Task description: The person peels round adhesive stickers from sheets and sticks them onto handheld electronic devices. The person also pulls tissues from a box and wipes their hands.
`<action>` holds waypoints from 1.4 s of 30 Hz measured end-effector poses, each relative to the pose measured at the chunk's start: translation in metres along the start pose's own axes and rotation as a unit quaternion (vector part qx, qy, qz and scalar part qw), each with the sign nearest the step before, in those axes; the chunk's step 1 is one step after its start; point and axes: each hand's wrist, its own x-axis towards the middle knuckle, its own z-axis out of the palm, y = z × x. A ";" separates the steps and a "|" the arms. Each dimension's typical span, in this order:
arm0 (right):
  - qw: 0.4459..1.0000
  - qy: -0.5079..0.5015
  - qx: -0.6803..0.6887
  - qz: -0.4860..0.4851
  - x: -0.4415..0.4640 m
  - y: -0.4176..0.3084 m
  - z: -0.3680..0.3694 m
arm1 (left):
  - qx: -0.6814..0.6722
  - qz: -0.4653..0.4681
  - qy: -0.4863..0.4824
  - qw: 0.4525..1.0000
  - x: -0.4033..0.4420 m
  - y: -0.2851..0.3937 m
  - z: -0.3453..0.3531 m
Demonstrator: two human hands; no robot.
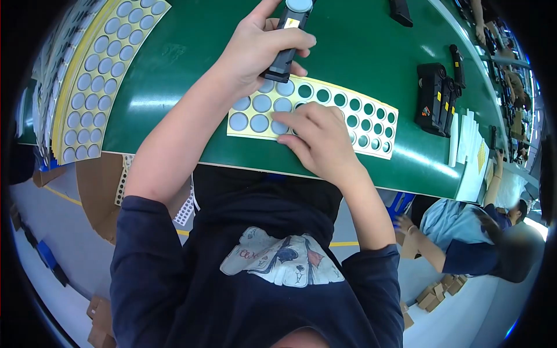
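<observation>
My left hand is wrapped round a black device with a yellow label and a round pale end at the top. Below it on the green table lies a sheet of round stickers, with grey discs on its left part and empty holes on its right. My right hand rests over the middle of this sheet, thumb and index finger at the edge of a grey disc. The fingers are curled close together; whether they grip the disc is too small to tell.
A stack of disc sheets stands at the left. Several black devices lie at the right, near white strips. Another black piece is at the top. A co-worker sits at the lower right. Cardboard boxes are on the floor.
</observation>
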 end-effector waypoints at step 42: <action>0.848 0.421 0.085 -0.310 0.046 -0.095 -0.108 | 0.788 0.160 0.117 0.583 0.250 0.098 -0.114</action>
